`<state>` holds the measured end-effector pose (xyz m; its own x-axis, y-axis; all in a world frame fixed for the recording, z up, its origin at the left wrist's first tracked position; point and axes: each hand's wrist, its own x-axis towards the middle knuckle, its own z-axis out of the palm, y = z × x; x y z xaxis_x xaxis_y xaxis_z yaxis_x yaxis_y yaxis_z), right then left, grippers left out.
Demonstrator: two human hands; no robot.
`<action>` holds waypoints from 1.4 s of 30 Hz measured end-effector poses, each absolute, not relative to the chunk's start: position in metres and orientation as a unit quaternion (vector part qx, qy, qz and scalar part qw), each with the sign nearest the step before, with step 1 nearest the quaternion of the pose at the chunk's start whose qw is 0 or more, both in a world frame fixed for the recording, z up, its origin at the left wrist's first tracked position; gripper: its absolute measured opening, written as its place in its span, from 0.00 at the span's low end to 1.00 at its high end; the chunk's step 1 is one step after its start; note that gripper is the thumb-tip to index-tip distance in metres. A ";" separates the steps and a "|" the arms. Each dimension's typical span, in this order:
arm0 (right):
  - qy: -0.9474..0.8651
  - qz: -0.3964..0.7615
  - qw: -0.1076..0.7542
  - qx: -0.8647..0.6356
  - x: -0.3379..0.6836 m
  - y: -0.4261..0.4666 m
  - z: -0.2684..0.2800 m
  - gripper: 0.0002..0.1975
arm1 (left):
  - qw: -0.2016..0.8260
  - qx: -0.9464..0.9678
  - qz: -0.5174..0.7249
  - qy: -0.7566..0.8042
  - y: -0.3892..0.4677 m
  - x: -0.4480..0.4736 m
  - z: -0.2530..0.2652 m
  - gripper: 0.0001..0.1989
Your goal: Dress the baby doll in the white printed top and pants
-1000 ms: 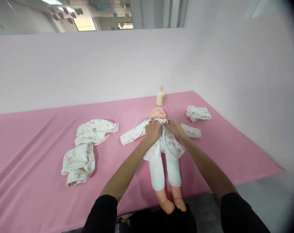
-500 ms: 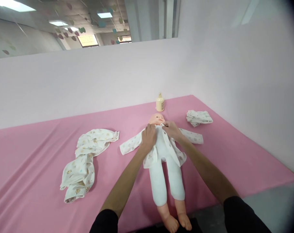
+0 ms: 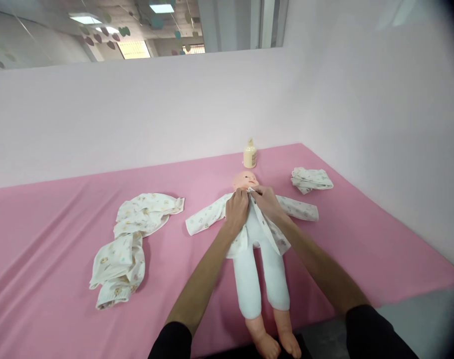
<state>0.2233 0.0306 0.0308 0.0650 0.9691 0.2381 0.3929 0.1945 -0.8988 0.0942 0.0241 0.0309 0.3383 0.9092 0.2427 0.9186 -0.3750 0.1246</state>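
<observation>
A baby doll (image 3: 245, 286) with a white cloth body lies on its back, feet toward me. It wears a white patterned baby jacket (image 3: 208, 215) with both sleeves spread outward and the front hanging apart below the chest. Just under the doll's chin, my left hand (image 3: 237, 208) pinches one front edge at the collar. My right hand (image 3: 266, 202) grips the opposite edge beside it, the two nearly touching. Fingers of both are closed on the fabric, and the fingertips partly hide the collar.
The doll lies on a pink-covered table (image 3: 167, 279) against a white wall. Crumpled patterned baby clothes (image 3: 133, 239) lie to the left. A cream pump bottle (image 3: 250, 154) stands behind the doll's head, and a folded patterned cloth (image 3: 311, 180) rests at the back right.
My left hand has moved right, drawing its jacket edge closer to the one in my right hand. The view has shifted slightly.
</observation>
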 end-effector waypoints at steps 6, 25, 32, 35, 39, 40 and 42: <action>-0.686 0.179 0.387 -0.590 0.216 0.021 0.036 0.14 | 0.002 -0.800 -0.168 -0.575 0.027 0.097 0.025 0.12; -0.751 0.023 0.346 -0.562 0.205 0.005 0.025 0.15 | -0.156 -0.758 -0.396 -0.495 0.040 0.088 0.008 0.12; -0.740 0.056 0.384 -0.550 0.206 0.008 0.022 0.16 | -0.262 -0.743 -0.366 -0.495 0.038 0.086 0.025 0.13; -0.737 0.062 0.390 -0.549 0.206 0.009 0.021 0.17 | -0.311 -0.726 -0.377 -0.485 0.041 0.083 0.025 0.13; -0.738 0.056 0.387 -0.549 0.205 0.010 0.018 0.18 | -0.412 -0.687 -0.405 -0.441 0.048 0.078 0.021 0.13; -0.741 0.051 0.386 -0.547 0.204 0.010 0.017 0.19 | -0.439 -0.670 -0.408 -0.438 0.050 0.077 0.020 0.13; -0.746 0.039 0.384 -0.543 0.204 0.010 0.015 0.21 | -0.483 -0.632 -0.418 -0.439 0.052 0.075 0.019 0.12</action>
